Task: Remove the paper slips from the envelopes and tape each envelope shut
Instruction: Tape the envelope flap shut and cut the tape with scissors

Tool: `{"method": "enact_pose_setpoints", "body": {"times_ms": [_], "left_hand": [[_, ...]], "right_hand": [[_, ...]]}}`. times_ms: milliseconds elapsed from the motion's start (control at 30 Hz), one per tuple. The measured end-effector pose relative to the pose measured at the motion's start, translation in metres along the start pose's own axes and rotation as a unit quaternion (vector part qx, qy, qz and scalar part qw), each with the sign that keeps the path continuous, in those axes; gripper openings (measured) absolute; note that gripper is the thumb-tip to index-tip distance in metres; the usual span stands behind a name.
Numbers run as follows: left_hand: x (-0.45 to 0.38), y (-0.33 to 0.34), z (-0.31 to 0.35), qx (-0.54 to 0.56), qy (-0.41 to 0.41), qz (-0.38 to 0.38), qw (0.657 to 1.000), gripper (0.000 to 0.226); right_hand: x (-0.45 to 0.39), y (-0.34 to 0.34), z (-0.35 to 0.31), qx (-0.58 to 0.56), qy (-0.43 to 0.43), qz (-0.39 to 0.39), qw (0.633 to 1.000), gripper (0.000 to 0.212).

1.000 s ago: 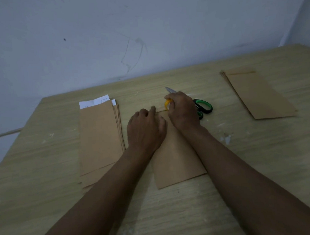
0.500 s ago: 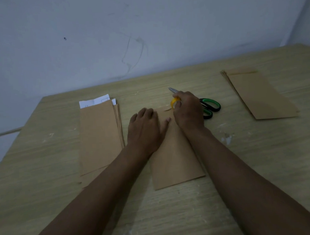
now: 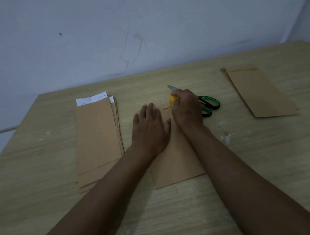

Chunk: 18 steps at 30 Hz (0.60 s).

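A wooden table point(image 3: 258, 166) fills the lower part of the view, its far edge against a pale wall point(image 3: 147, 29). Toward the left edge lies a stack point(image 3: 98, 135) of brown envelopes, long side running front to back; white slips point(image 3: 93, 99) stick out of its far end. Toward the far right corner lies a second, thinner pile point(image 3: 260, 94) of envelopes, turned at a slant, with no paper showing from it.

Between the two, near the middle of the table, a single envelope point(image 3: 177, 162) lies flat, its near end pointing to the front edge. The left hand point(image 3: 150, 129) rests palm down on its far half, fingers straight and slightly spread, thumb out to the right. The right hand point(image 3: 187, 109) is at the envelope's far end, just right of the left hand, its fingers curled and closed around a yellow tape roll point(image 3: 173, 101); the roll sits at the envelope's far edge. Whether tape already lies on the flap cannot be told.

Behind the right hand lie scissors point(image 3: 209, 105) with black and green handles, handles to the right, the blade tip showing past the knuckles toward the far edge. The hand hides their middle.
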<state>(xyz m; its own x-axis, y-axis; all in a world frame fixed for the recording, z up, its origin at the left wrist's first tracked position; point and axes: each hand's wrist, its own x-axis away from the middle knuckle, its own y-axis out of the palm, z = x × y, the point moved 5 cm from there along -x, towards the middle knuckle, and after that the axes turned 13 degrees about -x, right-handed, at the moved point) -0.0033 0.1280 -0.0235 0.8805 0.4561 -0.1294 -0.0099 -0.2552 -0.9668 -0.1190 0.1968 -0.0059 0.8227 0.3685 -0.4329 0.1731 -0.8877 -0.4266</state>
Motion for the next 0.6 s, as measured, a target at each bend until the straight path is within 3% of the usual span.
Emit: {"method": "enact_pose_setpoints", "body": {"times_ms": [367, 600], "left_hand": [[-0.001, -0.001, -0.002, 0.000, 0.003, 0.002, 1.000, 0.076], [-0.002, -0.001, -0.014, -0.032, 0.037, -0.001, 0.999, 0.081]], "right_hand": [[0.000, 0.001, 0.003, -0.004, 0.011, -0.001, 1.000, 0.037], [-0.005, -0.009, 0.007, -0.049, 0.024, 0.069, 0.996, 0.034]]}}
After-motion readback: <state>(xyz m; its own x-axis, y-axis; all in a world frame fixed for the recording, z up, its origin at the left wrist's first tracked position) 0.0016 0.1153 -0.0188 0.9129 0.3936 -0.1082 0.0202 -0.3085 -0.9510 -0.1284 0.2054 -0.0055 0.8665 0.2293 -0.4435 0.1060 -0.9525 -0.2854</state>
